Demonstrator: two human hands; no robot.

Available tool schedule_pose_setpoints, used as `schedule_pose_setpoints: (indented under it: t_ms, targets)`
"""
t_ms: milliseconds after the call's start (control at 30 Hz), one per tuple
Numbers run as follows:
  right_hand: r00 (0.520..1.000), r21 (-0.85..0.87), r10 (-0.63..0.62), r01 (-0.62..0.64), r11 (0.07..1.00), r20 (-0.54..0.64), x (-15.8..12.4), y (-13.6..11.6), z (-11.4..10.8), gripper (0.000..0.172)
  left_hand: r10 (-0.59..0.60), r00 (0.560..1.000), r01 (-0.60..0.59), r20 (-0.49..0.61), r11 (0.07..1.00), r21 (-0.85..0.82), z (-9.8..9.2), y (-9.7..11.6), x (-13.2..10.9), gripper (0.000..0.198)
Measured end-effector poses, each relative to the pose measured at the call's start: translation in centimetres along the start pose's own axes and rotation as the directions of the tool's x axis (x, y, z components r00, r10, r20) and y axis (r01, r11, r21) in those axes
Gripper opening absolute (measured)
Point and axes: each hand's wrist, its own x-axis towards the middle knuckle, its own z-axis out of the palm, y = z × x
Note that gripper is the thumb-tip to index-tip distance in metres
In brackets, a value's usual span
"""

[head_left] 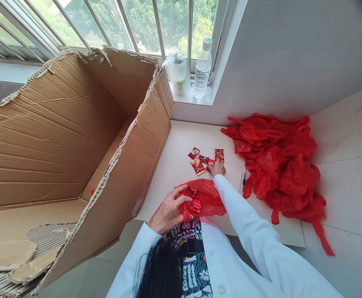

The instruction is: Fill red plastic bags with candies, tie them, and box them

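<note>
A red plastic bag [212, 198] lies spread at the near edge of the white table, with small red packets [196, 205] in its mouth. My left hand [169, 210] grips the bag's left edge, fingers curved over it. Beyond the bag, my right hand [218, 169] is on a small red packet [211, 163], fingertips pressed together on it. Several more wrapped packets lie just left of that hand, one of them red and gold [197, 166]. Another red packet [219, 155] rests right above the fingertips.
A large open cardboard box [137, 153] stands at the left. A heap of red plastic bags [280, 161] covers the table's right side, near a black pen [243, 182]. On the windowsill are a water bottle [202, 70] and a bagged cup [178, 76].
</note>
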Motion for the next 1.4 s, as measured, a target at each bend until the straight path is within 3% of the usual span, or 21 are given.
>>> schedule_pose_setpoints:
  t_ms: [300, 500, 700, 800, 900, 967, 1033, 1100, 1233, 1300, 1400]
  targets:
    - [0.997, 0.250, -0.069, 0.058, 0.967, 0.037, 0.4, 2.8, -0.9, 0.032, -0.035, 0.999, 0.035, -0.038, 0.999, 0.001, 0.5, 0.0, 0.4, 0.049]
    - [0.989, 0.461, -0.103, 0.044, 0.886, 0.103, 0.1, 4.3, -2.1, 0.033, -0.022, 0.998, 0.022, -0.050, 1.000, -0.004, 0.3, 0.2, 1.0, 0.036]
    - [0.968, 0.604, -0.167, 0.021, 0.796, 0.187, -1.9, 4.6, -3.8, 0.034, -0.034, 0.998, 0.033, -0.054, 0.999, -0.022, 0.2, -0.3, -0.4, 0.035]
    - [0.907, 0.643, -0.296, 0.038, 0.765, 0.299, -4.1, 5.3, -6.1, 0.034, -0.045, 0.997, 0.044, -0.056, 0.999, -0.024, 0.3, -0.6, -0.9, 0.041]
    - [0.765, 0.640, -0.450, 0.066, 0.766, 0.460, -6.9, 5.5, -8.1, 0.032, -0.045, 0.997, 0.043, -0.057, 0.999, -0.022, 0.4, -0.7, -0.8, 0.048]
    - [0.664, 0.611, -0.509, 0.098, 0.786, 0.548, -8.5, 4.9, -8.0, 0.028, -0.041, 0.998, 0.040, -0.053, 0.999, -0.015, 0.4, -0.6, -0.5, 0.048]
    - [0.618, 0.558, -0.508, 0.131, 0.819, 0.600, -9.6, 3.9, -6.9, 0.025, -0.035, 0.998, 0.035, -0.047, 0.999, -0.005, 0.4, -0.6, -0.2, 0.047]
    - [0.654, 0.479, -0.452, 0.152, 0.864, 0.607, -10.1, 2.9, -5.2, 0.025, -0.029, 0.999, 0.029, -0.040, 1.000, 0.004, 0.4, -0.6, 0.0, 0.046]
    - [0.797, 0.306, -0.302, 0.156, 0.939, 0.522, -9.9, 2.3, -3.2, 0.027, -0.028, 0.999, 0.029, -0.036, 0.999, 0.017, 0.4, -0.5, -0.2, 0.047]
    - [0.828, 0.257, -0.281, 0.172, 0.951, 0.485, -9.6, 2.6, -3.3, 0.028, -0.031, 0.999, 0.031, -0.040, 0.999, 0.021, 0.5, -0.4, -0.3, 0.048]
    - [0.832, 0.247, -0.332, 0.243, 0.938, 0.445, -9.4, 2.9, -4.3, 0.027, -0.031, 0.998, 0.033, -0.052, 0.999, 0.026, 0.7, -0.3, -0.4, 0.047]
